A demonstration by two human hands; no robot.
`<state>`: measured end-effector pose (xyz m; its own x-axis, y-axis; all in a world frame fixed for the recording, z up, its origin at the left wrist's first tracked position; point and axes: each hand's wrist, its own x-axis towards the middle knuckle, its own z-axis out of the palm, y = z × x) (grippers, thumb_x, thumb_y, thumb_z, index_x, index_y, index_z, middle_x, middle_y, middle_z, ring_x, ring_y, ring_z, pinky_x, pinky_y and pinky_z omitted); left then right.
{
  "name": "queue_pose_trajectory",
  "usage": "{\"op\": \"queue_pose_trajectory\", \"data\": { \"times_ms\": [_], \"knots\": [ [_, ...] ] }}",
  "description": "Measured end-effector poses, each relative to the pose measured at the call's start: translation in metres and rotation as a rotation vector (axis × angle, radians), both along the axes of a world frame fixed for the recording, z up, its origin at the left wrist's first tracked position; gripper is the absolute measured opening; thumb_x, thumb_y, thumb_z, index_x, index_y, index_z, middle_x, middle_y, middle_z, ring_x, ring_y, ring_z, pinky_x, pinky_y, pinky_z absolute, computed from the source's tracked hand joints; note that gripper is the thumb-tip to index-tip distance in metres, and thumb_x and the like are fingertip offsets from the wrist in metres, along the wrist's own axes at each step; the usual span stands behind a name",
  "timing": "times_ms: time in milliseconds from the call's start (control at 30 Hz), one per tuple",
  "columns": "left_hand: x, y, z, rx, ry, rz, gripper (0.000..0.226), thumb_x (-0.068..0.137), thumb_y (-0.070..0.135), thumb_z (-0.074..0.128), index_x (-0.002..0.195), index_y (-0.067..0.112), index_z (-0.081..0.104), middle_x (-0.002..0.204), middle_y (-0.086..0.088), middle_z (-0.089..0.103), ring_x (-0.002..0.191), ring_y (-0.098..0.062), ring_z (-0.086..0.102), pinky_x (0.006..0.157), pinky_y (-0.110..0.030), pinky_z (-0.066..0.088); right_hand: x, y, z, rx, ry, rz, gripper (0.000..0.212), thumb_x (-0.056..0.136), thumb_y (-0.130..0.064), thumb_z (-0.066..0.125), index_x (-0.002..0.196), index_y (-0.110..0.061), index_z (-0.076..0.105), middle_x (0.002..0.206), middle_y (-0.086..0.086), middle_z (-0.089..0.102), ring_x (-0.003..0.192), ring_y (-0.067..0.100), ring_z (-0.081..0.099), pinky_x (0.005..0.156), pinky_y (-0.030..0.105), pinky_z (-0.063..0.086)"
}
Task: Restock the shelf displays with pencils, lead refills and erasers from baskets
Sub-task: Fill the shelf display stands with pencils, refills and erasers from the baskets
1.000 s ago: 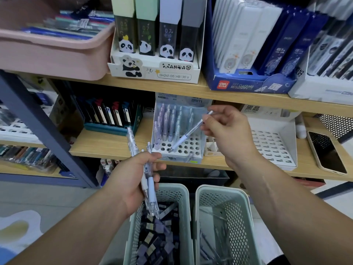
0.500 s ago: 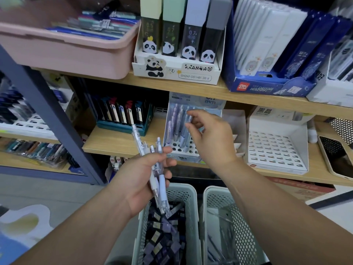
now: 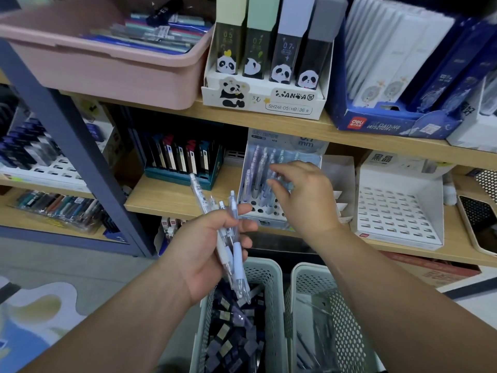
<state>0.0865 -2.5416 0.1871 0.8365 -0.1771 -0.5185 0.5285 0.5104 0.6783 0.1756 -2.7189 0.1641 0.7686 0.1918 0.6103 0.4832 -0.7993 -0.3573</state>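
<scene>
**Inspector:** Head view. Report the hands.

**Operator:** My left hand (image 3: 207, 254) is curled around a small bundle of mechanical pencils (image 3: 228, 238), thumb pressed across the barrels. The bundle sits tilted, tips pointing down over the left basket (image 3: 266, 281), caps pointing up toward the shelf. One clear barrel leans away from the others to the upper left. My right hand (image 3: 304, 195) is up at the pencil display stand (image 3: 269, 184) on the middle shelf (image 3: 172, 197), fingers loosely spread and bent. It is blurred, so I cannot tell whether it pinches anything or only touches the pencils standing there.

**Inspector:** State of that stand?

**Operator:** Lilac and pale blue pencils stand upright in the rear holes. Several holes in the front row show dark and open.

**Inspector:** The baskets?

**Operator:** Two pale green perforated ones side by side below my arms. The left one holds a heap of small dark and purple packets; I cannot read them. The right basket (image 3: 304, 281) holds a few thin dark items, too dim to name.

**Inspector:** Surroundings?

**Operator:** Beside the stand to the right, a white display tray (image 3: 398, 208) with rows of slots. To the left, a teal box of refills (image 3: 185, 160). On the upper shelf, a pink tub (image 3: 107, 74), a panda-printed refill box (image 3: 263, 100) and a blue carton (image 3: 390, 125). A phone (image 3: 478, 222) lies at the far right edge.
</scene>
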Motion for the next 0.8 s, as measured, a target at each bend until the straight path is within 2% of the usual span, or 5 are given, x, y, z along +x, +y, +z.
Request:
{"op": "queue_pose_trajectory", "data": {
  "times_ms": [233, 467, 567, 700, 800],
  "knots": [
    [-0.003, -0.002, 0.002, 0.017, -0.069, -0.065, 0.027, 0.091, 0.005, 0.052, 0.110, 0.006, 0.071, 0.111, -0.013, 0.074, 0.064, -0.019, 0.061, 0.070, -0.035, 0.045, -0.002, -0.001, 0.001, -0.079, 0.094, -0.038, 0.038, 0.089, -0.028, 0.073, 0.127, -0.022, 0.071, 0.103, 0.008, 0.060, 0.097, 0.031, 0.060, 0.075, 0.042, 0.056],
    [-0.004, -0.006, 0.005, 0.030, -0.084, -0.055, 0.039, 0.080, 0.009, 0.065, 0.118, 0.002, 0.061, 0.110, -0.016, 0.074, 0.064, -0.018, 0.063, 0.071, -0.035, 0.047, -0.009, -0.002, 0.008, -0.124, 0.171, -0.048, 0.047, 0.093, -0.035, 0.065, 0.139, -0.028, 0.060, 0.107, 0.007, 0.057, 0.100, 0.029, 0.058, 0.080, 0.042, 0.054],
    [-0.004, -0.008, 0.004, 0.048, -0.071, -0.038, 0.046, 0.077, 0.010, 0.071, 0.122, 0.006, 0.061, 0.109, -0.018, 0.074, 0.065, -0.019, 0.063, 0.074, -0.037, 0.047, -0.017, 0.003, 0.021, 0.050, 0.162, -0.008, 0.035, 0.096, -0.037, 0.060, 0.129, -0.026, 0.067, 0.100, -0.001, 0.061, 0.089, 0.017, 0.061, 0.076, 0.034, 0.052],
    [-0.004, -0.010, 0.004, 0.086, -0.081, -0.036, 0.048, 0.079, 0.010, 0.072, 0.125, 0.006, 0.061, 0.107, -0.017, 0.075, 0.064, -0.018, 0.065, 0.072, -0.036, 0.047, -0.031, 0.009, 0.042, 0.457, 0.688, 0.120, 0.019, 0.088, -0.034, 0.077, 0.091, -0.016, 0.077, 0.079, 0.000, 0.073, 0.065, 0.004, 0.063, 0.062, 0.022, 0.053],
    [-0.005, -0.013, 0.006, 0.123, -0.092, -0.056, 0.035, 0.081, 0.007, 0.071, 0.116, 0.010, 0.065, 0.103, -0.016, 0.076, 0.064, -0.018, 0.065, 0.068, -0.033, 0.047, -0.039, 0.006, 0.042, 0.633, 0.835, 0.145, 0.024, 0.079, -0.025, 0.086, 0.087, -0.006, 0.074, 0.079, 0.011, 0.074, 0.058, 0.011, 0.063, 0.050, 0.018, 0.046]
  ]
}}
